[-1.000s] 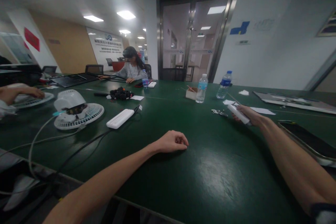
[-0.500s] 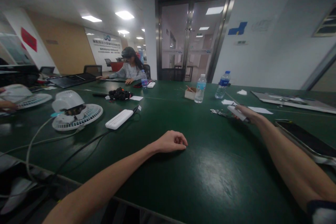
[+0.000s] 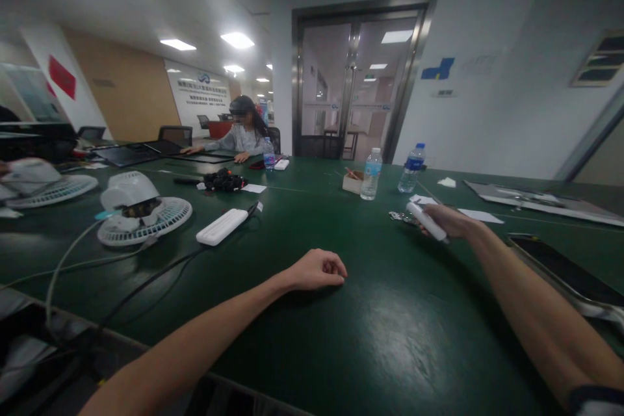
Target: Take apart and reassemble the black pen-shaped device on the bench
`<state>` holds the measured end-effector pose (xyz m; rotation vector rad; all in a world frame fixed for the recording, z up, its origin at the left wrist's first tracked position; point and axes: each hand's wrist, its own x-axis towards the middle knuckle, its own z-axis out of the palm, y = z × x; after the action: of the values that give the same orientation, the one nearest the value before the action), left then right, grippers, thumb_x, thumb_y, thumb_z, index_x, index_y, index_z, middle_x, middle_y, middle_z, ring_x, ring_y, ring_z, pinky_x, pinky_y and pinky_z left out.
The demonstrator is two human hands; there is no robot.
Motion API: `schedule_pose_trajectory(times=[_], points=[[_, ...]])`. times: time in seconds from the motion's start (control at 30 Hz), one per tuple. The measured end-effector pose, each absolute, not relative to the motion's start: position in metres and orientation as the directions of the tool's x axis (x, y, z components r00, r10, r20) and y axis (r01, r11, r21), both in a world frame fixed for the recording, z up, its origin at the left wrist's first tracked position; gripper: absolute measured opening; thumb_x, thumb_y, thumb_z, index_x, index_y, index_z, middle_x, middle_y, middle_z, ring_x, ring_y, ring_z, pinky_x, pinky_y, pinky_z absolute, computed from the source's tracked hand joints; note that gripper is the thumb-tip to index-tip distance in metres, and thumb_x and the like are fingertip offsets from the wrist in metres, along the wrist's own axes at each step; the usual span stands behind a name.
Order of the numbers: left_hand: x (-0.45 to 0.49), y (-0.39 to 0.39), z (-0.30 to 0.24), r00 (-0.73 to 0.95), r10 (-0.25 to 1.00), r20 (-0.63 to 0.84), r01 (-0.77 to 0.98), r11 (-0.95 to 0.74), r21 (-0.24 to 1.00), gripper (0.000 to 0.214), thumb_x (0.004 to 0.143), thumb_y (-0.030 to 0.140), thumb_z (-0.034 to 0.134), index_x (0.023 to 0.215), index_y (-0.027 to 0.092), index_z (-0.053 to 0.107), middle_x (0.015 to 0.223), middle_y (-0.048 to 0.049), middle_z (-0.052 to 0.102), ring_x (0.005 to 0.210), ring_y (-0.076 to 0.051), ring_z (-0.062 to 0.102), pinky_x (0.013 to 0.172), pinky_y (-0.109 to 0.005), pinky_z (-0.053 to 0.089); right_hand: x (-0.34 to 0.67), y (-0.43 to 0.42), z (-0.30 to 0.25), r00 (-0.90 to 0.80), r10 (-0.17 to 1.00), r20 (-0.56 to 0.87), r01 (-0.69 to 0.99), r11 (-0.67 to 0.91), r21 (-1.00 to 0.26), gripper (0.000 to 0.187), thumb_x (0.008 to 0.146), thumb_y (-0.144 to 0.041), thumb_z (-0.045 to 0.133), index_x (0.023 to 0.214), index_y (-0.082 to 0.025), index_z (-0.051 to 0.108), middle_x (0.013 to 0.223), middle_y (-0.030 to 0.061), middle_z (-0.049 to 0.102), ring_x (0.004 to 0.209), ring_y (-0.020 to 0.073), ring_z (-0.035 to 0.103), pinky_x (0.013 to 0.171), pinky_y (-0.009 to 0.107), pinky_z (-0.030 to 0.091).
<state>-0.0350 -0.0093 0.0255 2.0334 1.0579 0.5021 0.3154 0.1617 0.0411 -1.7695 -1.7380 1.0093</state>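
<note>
Box [image 3: 350,184] with reddish sticks [image 3: 355,174] inside, beside bottle [image 3: 371,177]

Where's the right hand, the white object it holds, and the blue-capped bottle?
Right hand [image 3: 449,220]: head view, back of the hand.
White object [image 3: 426,221]: head view, its long middle.
Blue-capped bottle [image 3: 414,164]: head view, its label.

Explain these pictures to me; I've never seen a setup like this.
No machine here: this is a bare-handed person's own view, from one camera worn on the head, looking forward and down. The right hand holds a white oblong object; the left hand lies loosely curled, nothing visible in it. On the dark green table lie a long white plastic block and a white plastic appliance with a round grille; farther back stand a white-capped clear plastic bottle and a blue-capped clear plastic bottle.
</note>
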Motion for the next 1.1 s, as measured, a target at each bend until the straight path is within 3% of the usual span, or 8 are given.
schedule_pose_trajectory(times=[0.17, 0.37, 0.5, 0.77, 1.0, 1.1], points=[[-0.035, -0.009, 0.019, 0.488, 0.867, 0.104, 0.448, -0.35, 0.822, 0.02, 0.077, 0.025, 0.06, 0.093, 0.012, 0.063, 0.079, -0.0008, 0.056, 0.066, -0.009, 0.05, 0.061, -0.021, 0.041, 0.292, 0.151, 0.057, -0.245, 0.888, -0.389, 0.613, -0.169, -0.772, 0.017, 0.082, -0.029, 0.048, 0.086, -0.014, 0.055, 0.083, 0.0083, 0.062, 0.073, 0.0148, 0.061, 0.063, 0.023, 0.052], [-0.036, -0.005, 0.013, 0.359, 0.913, 0.194, 0.472, -0.357, 0.806, 0.021, 0.077, 0.024, 0.058, 0.093, 0.011, 0.063, 0.076, -0.0011, 0.056, 0.067, -0.01, 0.05, 0.062, -0.021, 0.042, 0.24, 0.127, 0.052, -0.341, 0.782, -0.521, 0.805, -0.044, -0.592, 0.032, 0.064, -0.032, 0.074, 0.08, -0.008, 0.059, 0.066, 0.0054, 0.061, 0.055, 0.0113, 0.059, 0.049, 0.019, 0.051], [-0.033, -0.004, 0.009, 0.322, 0.912, 0.253, 0.541, -0.396, 0.742, 0.022, 0.079, 0.026, 0.056, 0.095, 0.012, 0.062, 0.08, -0.002, 0.057, 0.069, -0.011, 0.051, 0.065, -0.022, 0.043, 0.21, 0.092, 0.038, -0.336, 0.828, -0.449, 0.818, 0.021, -0.575, 0.04, 0.066, -0.046, 0.071, 0.072, -0.009, 0.056, 0.061, 0.0062, 0.062, 0.052, 0.0128, 0.061, 0.046, 0.02, 0.052], [-0.02, -0.015, 0.001, 0.426, 0.829, 0.363, 0.677, -0.558, 0.48, 0.037, 0.08, 0.034, 0.054, 0.109, 0.012, 0.058, 0.095, -0.0061, 0.062, 0.07, -0.013, 0.052, 0.065, -0.024, 0.041, 0.196, -0.002, 0.026, -0.411, 0.875, -0.255, 0.764, 0.178, -0.621, 0.048, 0.076, -0.058, 0.056, 0.088, -0.011, 0.054, 0.061, 0.0071, 0.065, 0.049, 0.0158, 0.063, 0.041, 0.02, 0.05], [-0.016, -0.03, -0.001, 0.496, 0.802, 0.333, 0.692, -0.597, 0.407, 0.023, 0.084, 0.029, 0.048, 0.088, 0.014, 0.066, 0.082, -0.0029, 0.065, 0.072, -0.013, 0.055, 0.066, -0.022, 0.041, 0.206, -0.063, 0.03, -0.593, 0.796, -0.119, 0.696, 0.432, -0.574, 0.048, 0.086, -0.056, 0.04, 0.101, -0.013, 0.054, 0.068, 0.0051, 0.066, 0.049, 0.0126, 0.06, 0.042, 0.021, 0.048], [-0.014, -0.033, -0.003, 0.491, 0.801, 0.342, 0.704, -0.596, 0.385, 0.023, 0.083, 0.029, 0.048, 0.088, 0.015, 0.066, 0.081, -0.003, 0.065, 0.072, -0.014, 0.056, 0.065, -0.022, 0.041, 0.222, -0.06, 0.035, -0.614, 0.788, -0.038, 0.718, 0.538, -0.442, 0.047, 0.087, -0.055, 0.038, 0.098, -0.014, 0.058, 0.073, 0.0053, 0.066, 0.056, 0.0128, 0.06, 0.052, 0.023, 0.049]])
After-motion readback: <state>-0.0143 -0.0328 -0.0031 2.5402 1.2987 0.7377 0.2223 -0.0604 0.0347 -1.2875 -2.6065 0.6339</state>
